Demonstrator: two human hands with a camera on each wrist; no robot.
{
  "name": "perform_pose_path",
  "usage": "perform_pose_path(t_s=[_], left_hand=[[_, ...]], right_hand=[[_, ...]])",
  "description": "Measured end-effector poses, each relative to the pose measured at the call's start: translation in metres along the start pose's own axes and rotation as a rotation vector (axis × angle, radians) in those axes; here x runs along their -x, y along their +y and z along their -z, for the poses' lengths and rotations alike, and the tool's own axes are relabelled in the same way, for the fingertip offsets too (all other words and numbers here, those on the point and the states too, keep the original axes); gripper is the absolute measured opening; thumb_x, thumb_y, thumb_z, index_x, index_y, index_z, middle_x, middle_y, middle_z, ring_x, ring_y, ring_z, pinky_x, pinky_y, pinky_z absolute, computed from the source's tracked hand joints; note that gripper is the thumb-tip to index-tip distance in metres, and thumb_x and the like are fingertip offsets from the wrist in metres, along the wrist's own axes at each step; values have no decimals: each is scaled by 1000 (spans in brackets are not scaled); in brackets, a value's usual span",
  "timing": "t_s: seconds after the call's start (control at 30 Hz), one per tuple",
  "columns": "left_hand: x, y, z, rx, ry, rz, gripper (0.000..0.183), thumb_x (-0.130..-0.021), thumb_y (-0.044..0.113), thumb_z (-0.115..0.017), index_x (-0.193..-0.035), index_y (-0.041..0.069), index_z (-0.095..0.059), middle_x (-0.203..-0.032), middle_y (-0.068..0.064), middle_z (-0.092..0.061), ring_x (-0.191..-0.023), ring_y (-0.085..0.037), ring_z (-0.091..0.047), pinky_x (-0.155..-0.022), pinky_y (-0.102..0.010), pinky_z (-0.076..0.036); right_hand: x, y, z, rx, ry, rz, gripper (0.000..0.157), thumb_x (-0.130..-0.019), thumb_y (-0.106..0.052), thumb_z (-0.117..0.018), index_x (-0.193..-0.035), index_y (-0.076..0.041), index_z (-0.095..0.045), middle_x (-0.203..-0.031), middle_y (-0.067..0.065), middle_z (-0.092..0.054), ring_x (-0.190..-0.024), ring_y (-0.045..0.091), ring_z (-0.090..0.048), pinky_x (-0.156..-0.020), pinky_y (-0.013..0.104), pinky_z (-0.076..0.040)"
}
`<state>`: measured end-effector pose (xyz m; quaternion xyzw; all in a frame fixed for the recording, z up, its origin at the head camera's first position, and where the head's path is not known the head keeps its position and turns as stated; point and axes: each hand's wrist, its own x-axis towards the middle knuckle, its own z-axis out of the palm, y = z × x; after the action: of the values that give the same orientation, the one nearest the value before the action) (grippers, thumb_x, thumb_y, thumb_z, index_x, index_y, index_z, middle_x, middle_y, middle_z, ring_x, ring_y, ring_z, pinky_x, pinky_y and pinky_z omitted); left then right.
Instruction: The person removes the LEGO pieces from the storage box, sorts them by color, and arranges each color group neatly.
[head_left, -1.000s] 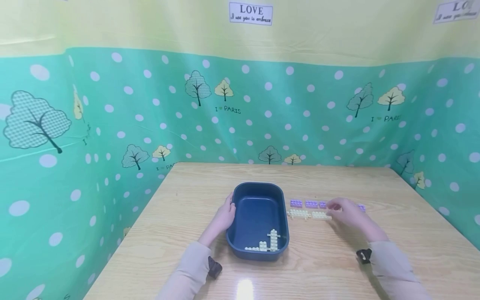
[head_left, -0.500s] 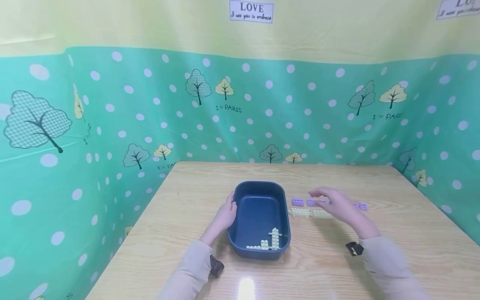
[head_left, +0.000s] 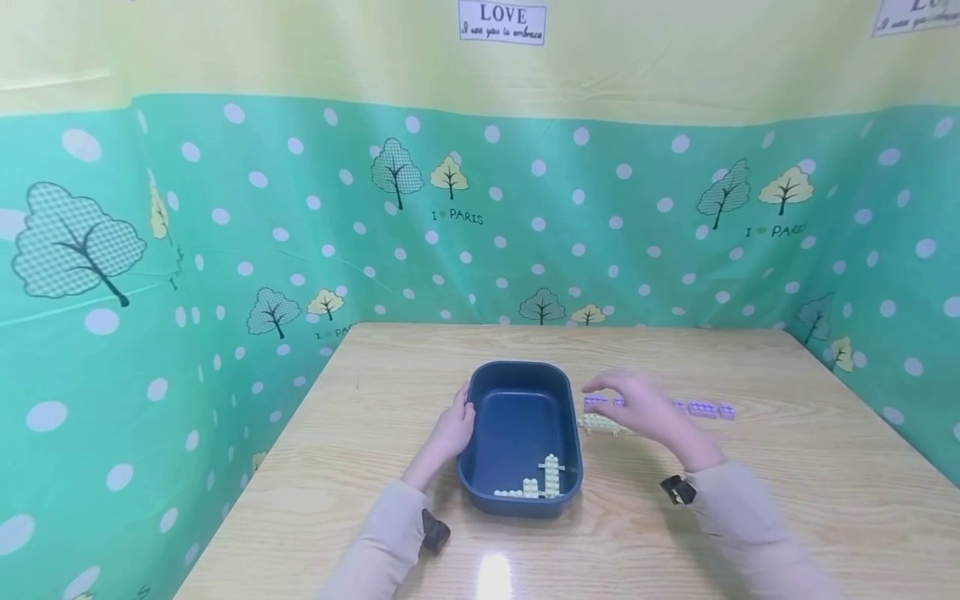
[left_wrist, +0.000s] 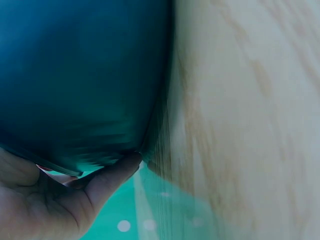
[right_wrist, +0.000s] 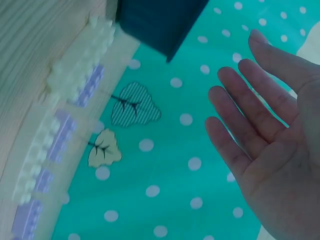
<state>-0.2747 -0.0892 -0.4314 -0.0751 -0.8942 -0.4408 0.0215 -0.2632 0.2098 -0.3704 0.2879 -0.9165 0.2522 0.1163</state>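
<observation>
My left hand [head_left: 452, 427] grips the left side of a dark blue rectangular bin [head_left: 573, 433], with the thumb up at its rim. In the left wrist view that hand's fingers [left_wrist: 107, 187] press along the bin's wall [left_wrist: 85, 75]. Inside the bin, cream toy bricks [head_left: 551, 475] lie in the near right corner. To the right of the bin, my right hand [head_left: 647, 407] hovers above purple toy bricks [head_left: 702, 408] and a cream toy brick piece [head_left: 600, 423]. Its palm is bare in the right wrist view, fingers parted. The hand hides part of both rows.
The wooden table [head_left: 405, 367] reaches back to a green dotted curtain [head_left: 450, 275], which also hangs at both sides. Bare wood shows in front of the rows and left of the bin. Dark bands [head_left: 678, 490] sit on both sleeves.
My right hand has lifted off the rows and moved left, toward the bin, uncovering purple bricks on the right. The left hand keeps its place on the bin.
</observation>
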Motion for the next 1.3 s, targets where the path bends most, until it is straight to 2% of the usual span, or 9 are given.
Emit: perform_pose_path(t_s=[0.17,0.47,0.7,0.93,1.1,1.3], left_hand=[[2,0,0,7,-7,15,50,-100,13,-31,-147,-2,-21,-138,-30,-43,-121,-44,-48,-97,-53,-45],[0,-1,0,14,-7,11,50,-100,13,-31,-147,-2,-21,-142,-28,-39,-126,-42,-45,-102,-52,-41],[-1,-2,-1,16,-7,21,50,-100,15,-31,-147,-2,-21,-141,-27,-41,-115,-39,-54,-93,-50,-48],[-2,-1,1,19,-6,7,50,-100,14,-30,-147,-1,-21,-141,-28,-40,-123,-41,-48,-100,-51,-43],[-2,-2,0,13,-6,7,51,-100,14,-30,-147,-1,-21,-139,-30,-41,-120,-42,-50,-98,-51,-45],[-3,-3,0,18,-3,5,51,-100,14,-31,-147,-2,-21,-140,-29,-40,-124,-42,-46,-102,-51,-41]], right_hand=[[-8,-10,-7,6,-18,80,27,-80,-18,-73,-103,-5,-70,-101,7,-71,-98,26,-65,-87,44,-53],[-17,-21,-14,-2,-135,40,23,-82,-19,-72,-103,-9,-70,-104,4,-69,-102,24,-63,-88,42,-53],[-23,-29,-23,12,-195,115,21,-81,-19,-72,-100,-8,-71,-99,4,-69,-96,23,-64,-83,40,-54],[-26,-35,-31,0,-282,86,20,-82,-18,-72,-97,-5,-71,-95,6,-69,-91,25,-64,-78,38,-55],[-29,-38,-37,33,-315,88,19,-81,-21,-73,-93,-7,-71,-94,2,-68,-89,20,-64,-77,33,-54],[-29,-44,-45,62,-374,65,18,-80,-20,-73,-93,-9,-71,-92,1,-68,-88,17,-64,-80,34,-54]])
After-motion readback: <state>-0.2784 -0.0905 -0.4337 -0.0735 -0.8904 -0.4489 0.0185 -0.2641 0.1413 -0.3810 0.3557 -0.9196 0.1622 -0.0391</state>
